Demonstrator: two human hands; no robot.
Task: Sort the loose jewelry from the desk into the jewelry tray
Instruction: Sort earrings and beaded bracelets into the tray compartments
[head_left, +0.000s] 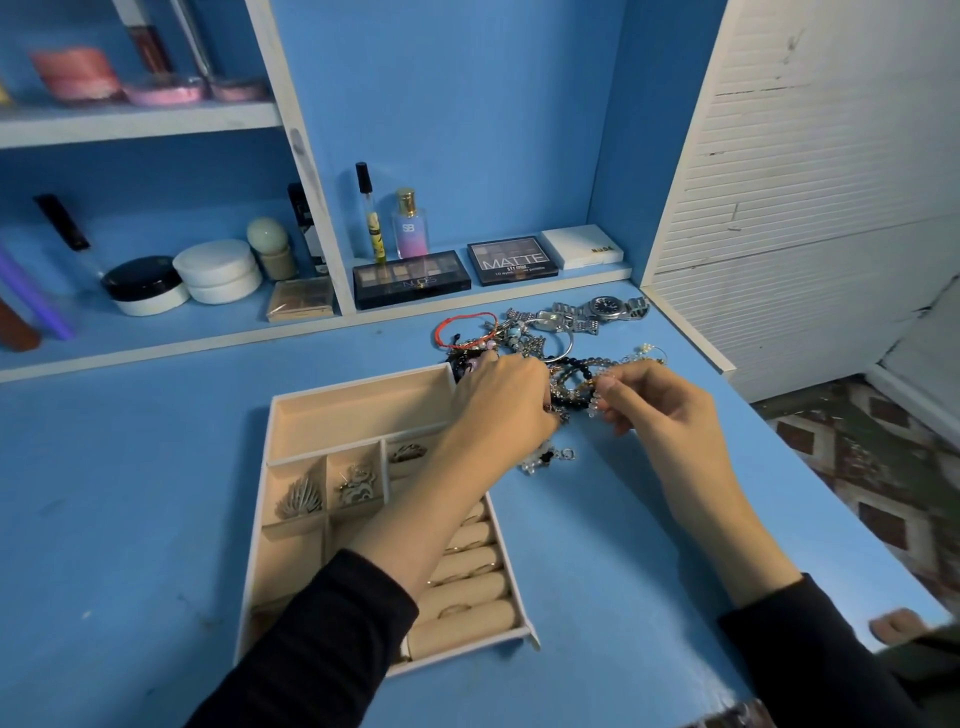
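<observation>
- Jars (218, 270) stand on the shelf at far left.
- The tray (358, 415) lies on the blue desk (130, 493), left of centre. Two of its small compartments hold silver brooches (301, 500), and rings (456, 609) sit between the padded rolls on its right side.
- Two palettes (411, 278) lie on the ledge behind.
- The left hand (498, 400) reaches across the tray's far right corner, fingers curled down into the jewelry. I cannot tell whether they hold a piece.
- The pile (519, 338) of loose bracelets and chains lies on the desk just beyond the tray, outside it.
- A beaded bracelet (576, 382) lies between the two hands.
- A silver watch (605, 307) lies at the pile's far edge.
- The right hand (660, 410) pinches the bracelet between thumb and forefinger, its other fingers loosely curled.
</observation>
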